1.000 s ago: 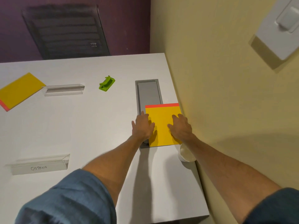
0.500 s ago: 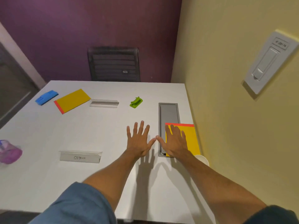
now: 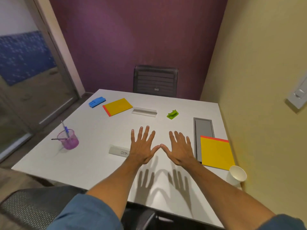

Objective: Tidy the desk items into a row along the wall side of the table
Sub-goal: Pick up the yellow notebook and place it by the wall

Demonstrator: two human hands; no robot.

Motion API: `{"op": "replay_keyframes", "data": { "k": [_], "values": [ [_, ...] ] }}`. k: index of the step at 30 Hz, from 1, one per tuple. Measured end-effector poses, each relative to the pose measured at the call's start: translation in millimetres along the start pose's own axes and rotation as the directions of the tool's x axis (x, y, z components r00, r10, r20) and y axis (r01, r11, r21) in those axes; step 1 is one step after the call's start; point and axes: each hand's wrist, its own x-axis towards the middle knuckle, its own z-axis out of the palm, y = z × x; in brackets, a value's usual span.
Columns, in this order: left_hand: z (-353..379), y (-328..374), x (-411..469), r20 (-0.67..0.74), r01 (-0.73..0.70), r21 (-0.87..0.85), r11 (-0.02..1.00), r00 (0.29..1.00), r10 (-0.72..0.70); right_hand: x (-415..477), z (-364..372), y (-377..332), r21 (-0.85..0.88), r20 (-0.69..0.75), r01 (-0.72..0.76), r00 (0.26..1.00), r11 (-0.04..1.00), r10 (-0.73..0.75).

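My left hand (image 3: 142, 147) and my right hand (image 3: 180, 149) hover flat over the middle of the white table (image 3: 93, 163), fingers spread, thumbs nearly touching, holding nothing. By the yellow wall lie a yellow notepad with a red edge (image 3: 216, 152) and a white paper cup (image 3: 237, 173). Further off are a second yellow notepad (image 3: 117, 106), a blue stapler (image 3: 96, 101), a clear name stand (image 3: 144, 112) and a green hole punch (image 3: 172, 114). A name stand marked in handwriting (image 3: 118, 151) sits partly behind my left hand. A purple pen cup (image 3: 68, 139) stands at the left.
A grey cable hatch (image 3: 203, 128) is set into the table beside the wall, partly under the near notepad. A black chair (image 3: 155, 81) stands at the far end, another chair back (image 3: 25, 206) at the near left. A glass door is on the left.
Both hands left the near notepad and drew back to the table's middle, fingers spread. The head lifted, bringing the pen cup and far items into view.
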Motion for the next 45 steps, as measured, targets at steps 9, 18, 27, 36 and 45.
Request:
{"op": "replay_keyframes", "data": {
  "k": [9, 18, 27, 36, 45],
  "values": [
    [-39, -140, -97, -0.064, 0.082, -0.004, 0.997, 0.995, -0.082, -42, -9, -165, 0.006, -0.078, 0.071, 0.994, 0.997, -0.071],
    [-63, -263, -183, -0.081, 0.203, -0.023, 0.979, 0.976, -0.204, -66, -4, -307, -0.015, -0.084, 0.163, 0.983, 0.986, -0.164],
    [-56, -363, -206, -0.111, 0.264, -0.013, 0.964, 0.958, -0.264, -34, 16, -406, -0.060, -0.051, 0.233, 0.970, 0.971, -0.236],
    [-18, -467, -149, -0.081, 0.237, -0.010, 0.971, 0.968, -0.237, 55, 55, -478, -0.045, -0.015, 0.198, 0.980, 0.979, -0.199],
    [14, -536, -87, -0.047, 0.127, -0.040, 0.991, 0.991, -0.129, 117, 75, -517, -0.044, -0.013, 0.089, 0.996, 0.995, -0.089]
  ]
}}
